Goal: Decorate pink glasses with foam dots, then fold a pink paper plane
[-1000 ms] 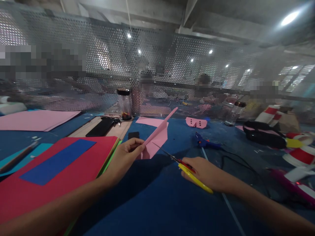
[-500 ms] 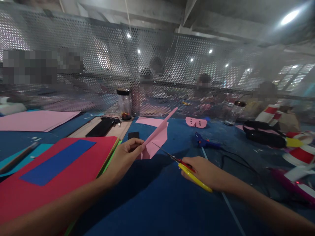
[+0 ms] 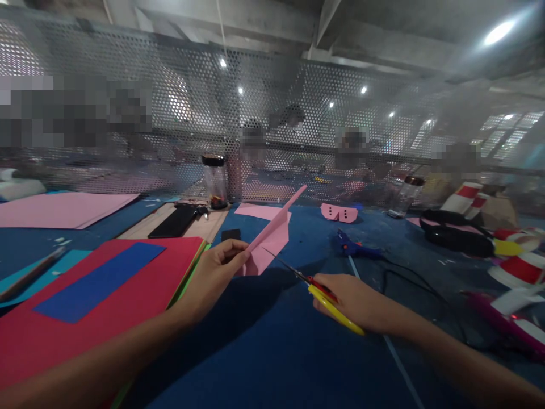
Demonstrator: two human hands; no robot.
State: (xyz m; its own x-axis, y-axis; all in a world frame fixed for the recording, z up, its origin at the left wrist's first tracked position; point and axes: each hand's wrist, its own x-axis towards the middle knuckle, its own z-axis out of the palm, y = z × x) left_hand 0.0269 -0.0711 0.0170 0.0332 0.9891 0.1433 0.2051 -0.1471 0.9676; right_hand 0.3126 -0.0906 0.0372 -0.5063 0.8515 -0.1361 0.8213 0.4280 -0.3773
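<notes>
My left hand [image 3: 217, 272] pinches the near end of a folded pink paper [image 3: 272, 236], which rises from it up and to the right. My right hand [image 3: 353, 301] grips yellow-and-red scissors [image 3: 317, 289]; their thin blades point left toward the lower edge of the pink paper and reach it. Both hands hover over the blue table top [image 3: 264, 352]. I cannot tell whether the blades are apart.
A stack of red paper with a blue strip [image 3: 97, 284] lies at left. A black phone [image 3: 174, 220], a jar [image 3: 215, 182], pink sheets [image 3: 63, 207], a blue glue gun [image 3: 353, 245] with cable, and red-white items [image 3: 511, 267] lie around. A perforated metal screen [image 3: 272, 130] stands behind; people sit beyond it.
</notes>
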